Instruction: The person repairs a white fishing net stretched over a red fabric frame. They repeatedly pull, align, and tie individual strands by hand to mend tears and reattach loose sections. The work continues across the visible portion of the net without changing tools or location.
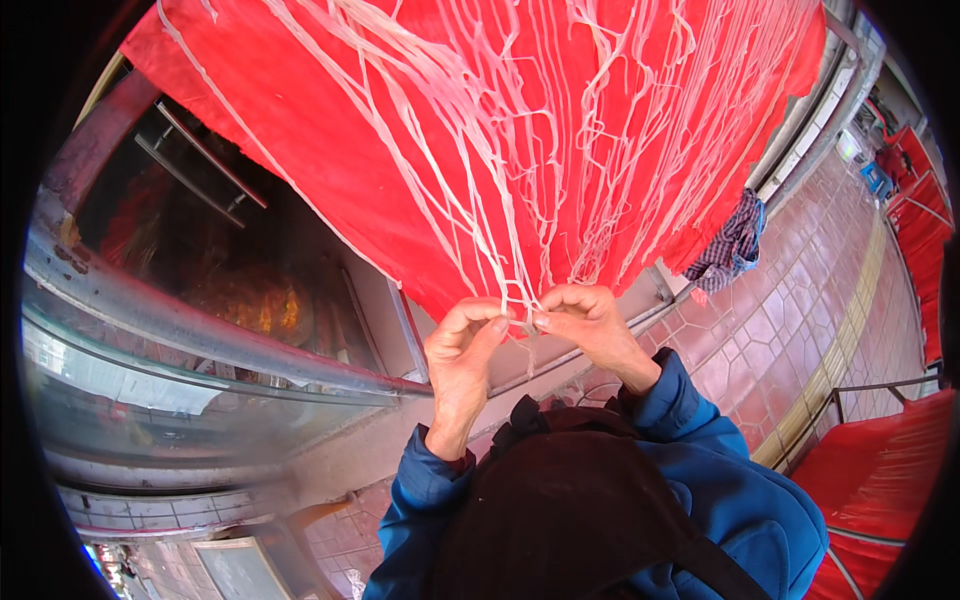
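Observation:
Pale, moist-looking strands [480, 187] lie spread lengthwise over a bright red cloth [322, 202]. What they are made of I cannot tell. Toward me they draw together at the cloth's near edge. There my left hand [463, 341] pinches a strand between thumb and fingertips. Close beside it on the right, my right hand [589, 326] pinches another part of the same small bundle. Between the two hands the strands cross in a ladder-like shape, and a loose tail [531, 356] hangs below. My fingertips partly hide the pinched ends.
Left of the cloth stands a glass door with a metal handle [214, 154], above a curved metal rail [187, 315]. A checked cloth bundle [724, 244] hangs at the right edge. Paved ground [765, 315] runs beyond it, with a blue stool [876, 180] and another red-covered frame [862, 480].

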`<state>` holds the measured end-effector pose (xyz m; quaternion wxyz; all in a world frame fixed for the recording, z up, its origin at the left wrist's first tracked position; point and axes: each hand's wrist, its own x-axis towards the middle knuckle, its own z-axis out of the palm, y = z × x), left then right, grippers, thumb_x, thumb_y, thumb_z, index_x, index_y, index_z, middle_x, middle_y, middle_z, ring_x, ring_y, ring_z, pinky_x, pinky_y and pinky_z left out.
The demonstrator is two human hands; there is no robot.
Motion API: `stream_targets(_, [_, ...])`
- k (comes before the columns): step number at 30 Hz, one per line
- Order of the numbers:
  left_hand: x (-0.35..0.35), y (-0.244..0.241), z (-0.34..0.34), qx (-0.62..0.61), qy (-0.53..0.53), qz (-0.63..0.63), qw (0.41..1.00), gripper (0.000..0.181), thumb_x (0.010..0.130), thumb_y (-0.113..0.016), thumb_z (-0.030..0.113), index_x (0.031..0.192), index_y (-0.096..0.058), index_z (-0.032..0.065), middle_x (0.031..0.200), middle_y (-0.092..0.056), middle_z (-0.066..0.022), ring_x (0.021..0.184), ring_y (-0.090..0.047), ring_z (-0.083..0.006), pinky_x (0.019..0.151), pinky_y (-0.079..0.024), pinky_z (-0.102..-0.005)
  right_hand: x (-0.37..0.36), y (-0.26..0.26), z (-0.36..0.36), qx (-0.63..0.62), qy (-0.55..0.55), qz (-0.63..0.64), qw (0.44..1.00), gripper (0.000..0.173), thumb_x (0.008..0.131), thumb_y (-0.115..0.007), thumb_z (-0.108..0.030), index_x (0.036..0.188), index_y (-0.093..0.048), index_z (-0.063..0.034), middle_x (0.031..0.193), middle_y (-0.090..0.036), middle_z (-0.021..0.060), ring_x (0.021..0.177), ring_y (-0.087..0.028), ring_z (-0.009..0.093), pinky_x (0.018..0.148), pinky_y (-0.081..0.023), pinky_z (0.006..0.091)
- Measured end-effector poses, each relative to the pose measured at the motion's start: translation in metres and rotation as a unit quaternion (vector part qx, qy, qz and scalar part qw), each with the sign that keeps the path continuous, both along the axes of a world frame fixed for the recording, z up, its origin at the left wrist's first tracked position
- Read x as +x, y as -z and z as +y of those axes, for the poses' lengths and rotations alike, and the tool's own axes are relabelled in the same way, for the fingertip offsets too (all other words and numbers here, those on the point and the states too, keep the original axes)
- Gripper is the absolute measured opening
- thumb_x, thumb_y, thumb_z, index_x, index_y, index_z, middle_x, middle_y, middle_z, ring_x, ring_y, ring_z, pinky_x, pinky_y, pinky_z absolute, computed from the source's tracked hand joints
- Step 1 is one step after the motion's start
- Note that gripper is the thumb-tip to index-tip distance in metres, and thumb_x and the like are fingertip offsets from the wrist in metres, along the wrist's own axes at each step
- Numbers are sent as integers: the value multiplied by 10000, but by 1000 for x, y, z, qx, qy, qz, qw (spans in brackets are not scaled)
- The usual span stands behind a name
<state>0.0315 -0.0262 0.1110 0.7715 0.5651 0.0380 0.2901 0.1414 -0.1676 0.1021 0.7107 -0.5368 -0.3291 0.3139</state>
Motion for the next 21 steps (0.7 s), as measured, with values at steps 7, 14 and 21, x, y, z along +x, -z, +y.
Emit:
stream_targets(7, [-5,7,7,-64,37,-15,997,64,900,-557,30,946,-598,12,912,-677,-111,869,-618,-150,829,-458,-298,1,1,2,93,-25,132,987,115,851,-638,-73,944,-639,-6,818,-656,62,773,-616,138,719,-476,281])
stream_targets(14, [-11,12,6,-49,41,-17,998,71,900,-551,14,950,-602,8,938,-676,-93,875,-615,-142,839,-450,-291,-7,5,8,18,-6,93,996,139,834,-660,-66,956,-642,-2,816,-654,54,740,-604,109,661,-465,243])
stream_targets(21, [-13,15,7,-97,34,-47,994,71,910,-540,53,958,-574,12,913,-668,-131,901,-623,-205,884,-453,-368,-4,13,11,81,9,150,985,69,871,-592,-54,918,-627,-17,820,-665,92,777,-639,182,753,-513,344])
